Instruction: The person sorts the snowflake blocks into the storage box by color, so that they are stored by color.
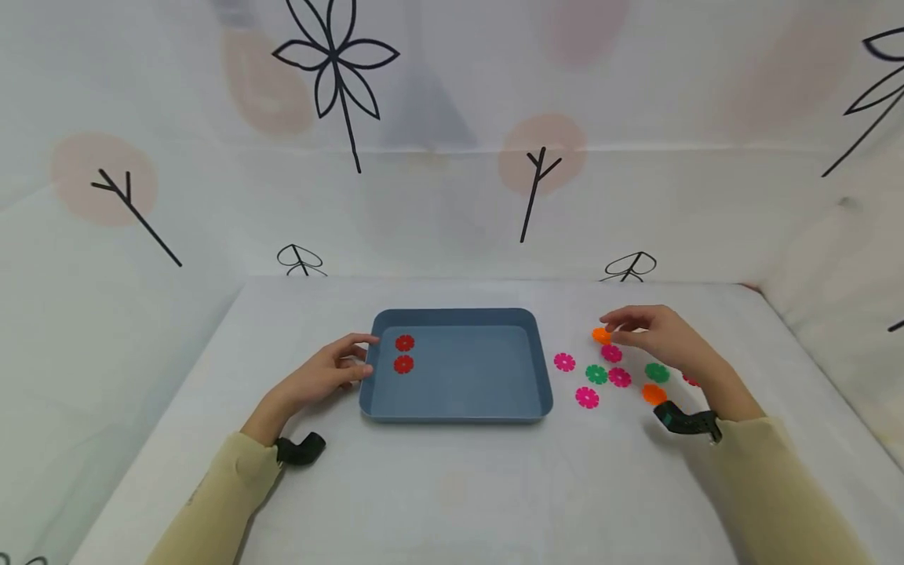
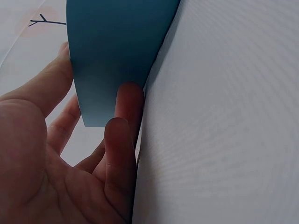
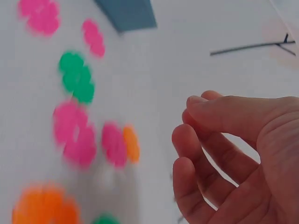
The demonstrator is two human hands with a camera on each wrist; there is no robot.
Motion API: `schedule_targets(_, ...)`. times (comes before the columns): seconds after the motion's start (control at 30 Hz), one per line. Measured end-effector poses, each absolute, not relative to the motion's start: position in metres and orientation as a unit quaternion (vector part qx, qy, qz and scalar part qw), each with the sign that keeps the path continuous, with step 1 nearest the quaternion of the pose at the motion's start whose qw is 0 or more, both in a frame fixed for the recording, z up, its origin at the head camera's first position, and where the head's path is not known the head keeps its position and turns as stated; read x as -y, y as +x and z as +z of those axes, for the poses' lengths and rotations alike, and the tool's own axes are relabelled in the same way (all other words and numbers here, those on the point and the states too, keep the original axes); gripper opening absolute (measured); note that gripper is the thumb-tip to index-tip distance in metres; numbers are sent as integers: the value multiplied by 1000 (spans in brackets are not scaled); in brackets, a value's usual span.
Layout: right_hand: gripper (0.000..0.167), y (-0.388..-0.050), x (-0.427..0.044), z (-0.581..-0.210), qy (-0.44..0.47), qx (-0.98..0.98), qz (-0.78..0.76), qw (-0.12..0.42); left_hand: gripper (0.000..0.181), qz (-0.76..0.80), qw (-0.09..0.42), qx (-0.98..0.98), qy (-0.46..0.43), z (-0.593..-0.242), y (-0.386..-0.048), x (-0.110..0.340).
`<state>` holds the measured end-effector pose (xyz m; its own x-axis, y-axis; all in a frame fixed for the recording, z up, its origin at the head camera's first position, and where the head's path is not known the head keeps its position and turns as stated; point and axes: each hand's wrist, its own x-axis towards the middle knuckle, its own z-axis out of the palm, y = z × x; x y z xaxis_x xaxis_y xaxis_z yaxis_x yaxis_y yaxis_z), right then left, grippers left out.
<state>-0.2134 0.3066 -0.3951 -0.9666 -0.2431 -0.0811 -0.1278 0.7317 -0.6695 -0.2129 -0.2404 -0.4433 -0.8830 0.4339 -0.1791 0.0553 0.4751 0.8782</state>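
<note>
Head view: your left hand [image 1: 323,374] lightly holds the tray [image 1: 459,392] at its left edge, mid-frame, thumb and a fingertip over the rim. Your right hand [image 1: 658,336] is right of centre, fingers loosely bent, thumb near the fingertips, and I can't see anything in its grasp. What would you tweak, and what's the count?

Left hand's fine imo, just steady the tray without pushing it. For the right, I'd come down over the orange disc [image 1: 599,336] by your fingertips and pinch it at the edge. These look thin and flat, so a fingernail under the rim probably helps. Careful of the pink disc [image 1: 611,354] just below it in the frame, looks easy to drag along. Right wrist view has a gap between your fingers and the discs, so there's room to line up

Count: one tray, with two red discs [image 1: 405,343] in its upper left. Right side of the frame I get four pink, two orange, two green discs [image 1: 596,375] and one red partly hidden by your wrist. Eleven visible, could be more under that arm
</note>
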Motion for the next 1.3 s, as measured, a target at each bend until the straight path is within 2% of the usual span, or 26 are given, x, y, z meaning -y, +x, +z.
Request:
schedule_targets(0.3, 42, -180, -368, -410, -49, -938, -334, 80, 57, 487, 194, -839, 144, -443, -213, 241)
schedule_targets(0.63, 47, -166, -419, -437, 8, -948, -311, 62, 57, 493, 195, -835, 147, -445, -213, 241)
schedule_targets(0.77, 52, -164, -427, -444, 21, -943, -324, 70, 57, 492, 193, -836, 144, -445, -213, 241)
schedule_targets(0.93, 63, -165, -430, -443, 24, -937, -333, 106, 57, 495, 195, -835, 141, -446, -214, 240)
schedule_targets(1.07, 60, -166, -431, -442, 17, -938, -324, 123, 58, 497, 200, -832, 141, -448, -213, 239)
schedule_targets(1.3, 59, -170, -428, -443, 11, -946, -302, 117, 56, 496, 192, -834, 148, -445, -213, 240)
